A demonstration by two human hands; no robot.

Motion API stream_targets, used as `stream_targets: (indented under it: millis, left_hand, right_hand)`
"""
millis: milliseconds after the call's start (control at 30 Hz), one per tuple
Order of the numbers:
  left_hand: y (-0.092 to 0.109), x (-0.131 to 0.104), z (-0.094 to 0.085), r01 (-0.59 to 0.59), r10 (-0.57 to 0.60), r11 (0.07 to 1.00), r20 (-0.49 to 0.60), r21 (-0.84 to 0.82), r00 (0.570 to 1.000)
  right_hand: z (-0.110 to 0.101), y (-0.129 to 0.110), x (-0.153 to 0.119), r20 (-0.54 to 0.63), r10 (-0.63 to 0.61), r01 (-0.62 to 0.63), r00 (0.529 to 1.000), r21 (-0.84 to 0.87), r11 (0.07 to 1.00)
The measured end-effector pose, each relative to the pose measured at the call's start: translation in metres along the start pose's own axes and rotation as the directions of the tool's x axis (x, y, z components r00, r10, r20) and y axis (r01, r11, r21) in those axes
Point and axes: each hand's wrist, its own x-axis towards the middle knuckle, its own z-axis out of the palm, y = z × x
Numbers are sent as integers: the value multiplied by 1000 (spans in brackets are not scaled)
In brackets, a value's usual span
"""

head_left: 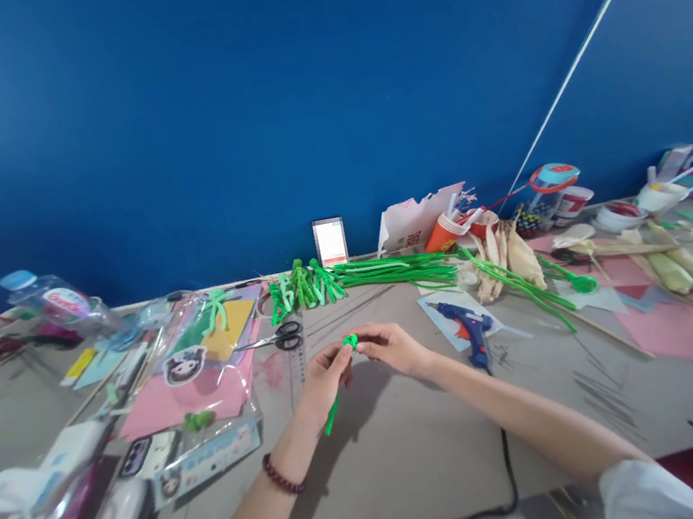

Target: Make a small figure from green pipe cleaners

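Between my two hands, above the middle of the grey table, is a green pipe cleaner piece (350, 342) with a small curled knot at its top. My left hand (328, 374) pinches it from the left, and a straight green stem hangs below that palm. From the right, the thumb and fingers of my right hand (394, 347) close on the knot. Beyond the hands lie a bundle of long green pipe cleaners (398, 270) and several twisted green figures (304, 287). Black-handled scissors (286, 335) rest to the left of them.
A blue glue gun (474, 328) lies right of my hands, its cord running toward the front edge. Pink paper (157, 405), a computer mouse (121, 514) and a plastic bottle (62, 301) are on the left. Dried husks (507, 258) and red cups (445, 231) stand at the right, before a blue wall.
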Motion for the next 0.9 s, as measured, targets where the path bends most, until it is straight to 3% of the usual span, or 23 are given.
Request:
stream_targets:
  millis: [400,633,900]
  left_hand:
    - [-1,-1,5,8,-7,999,-18,32,1000]
    - [0,-1,6,-15,15,999,-5,31,1000]
    - [2,-5,3,-16,20,998,-71,61,997]
  right_hand:
    - [1,10,0,-7,4,-4,1000,37,999]
    - [1,9,-2,-33,-115,109,993,-140,984]
    - [4,5,-2,-88,-85,73,992,-133,988]
